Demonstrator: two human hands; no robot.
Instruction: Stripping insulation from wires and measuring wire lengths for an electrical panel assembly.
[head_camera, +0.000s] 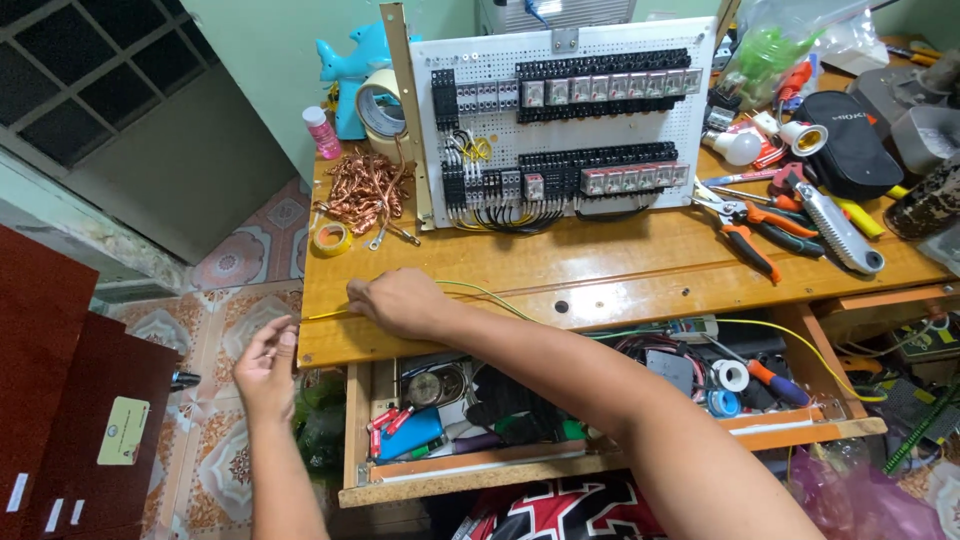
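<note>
Right hand (400, 300) reaches across the bench (620, 270), fingers clenched on a yellow-green wire (480, 291) that lies along the front edge, while the left hand (267, 368) hangs off the bench's end over the tiled floor, fingers released and empty. Below the bench edge, an open drawer (600, 455) is crammed: red clips, a blue case, tape rolls, a screwdriver and tangled cables. Behind the wire stands a white panel (565, 120) of relays, copper scraps (362, 190) left of it, pliers (755, 225) to its right.
</note>
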